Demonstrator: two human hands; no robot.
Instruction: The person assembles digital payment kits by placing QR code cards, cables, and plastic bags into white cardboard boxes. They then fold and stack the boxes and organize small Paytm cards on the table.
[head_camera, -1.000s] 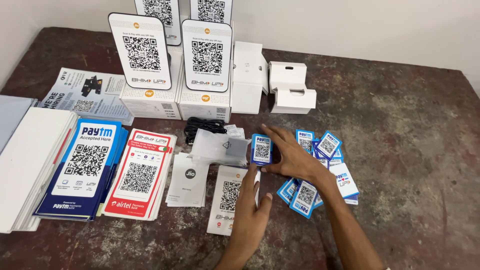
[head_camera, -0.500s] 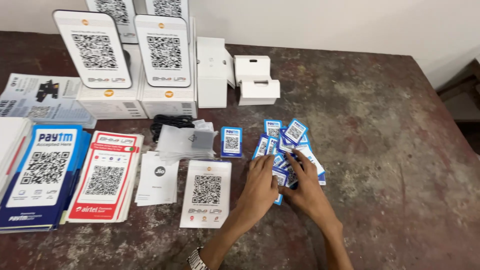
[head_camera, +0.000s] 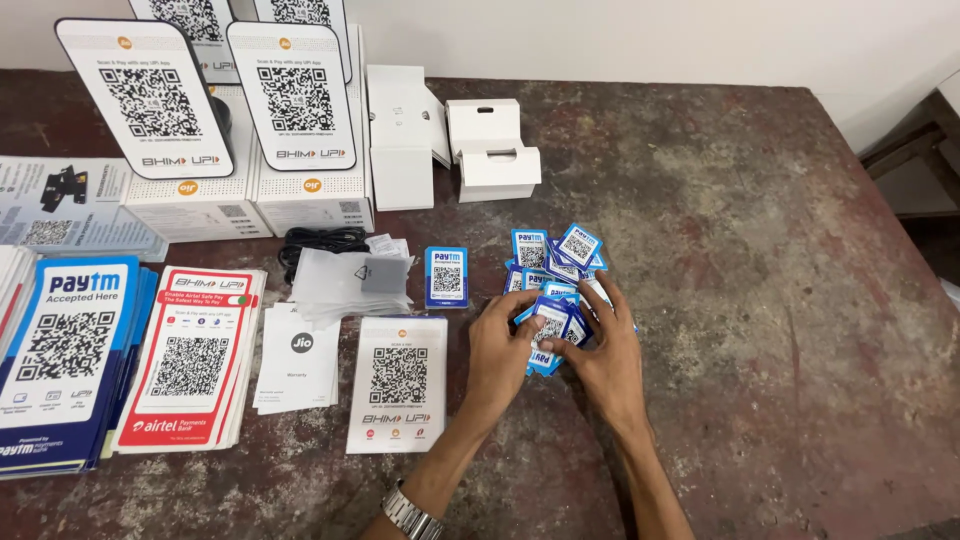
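Small glossy blue square stickers pinched by left hand and right hand.

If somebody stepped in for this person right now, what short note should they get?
Left hand and right hand: both pinching small blue code cards in the loose pile mid-table.
One blue card lies apart, flat, left of the pile.
Further left: white code sheet, red-and-white card stack, blue card stack.
Done: one card set aside. Left: the pile is still jumbled.
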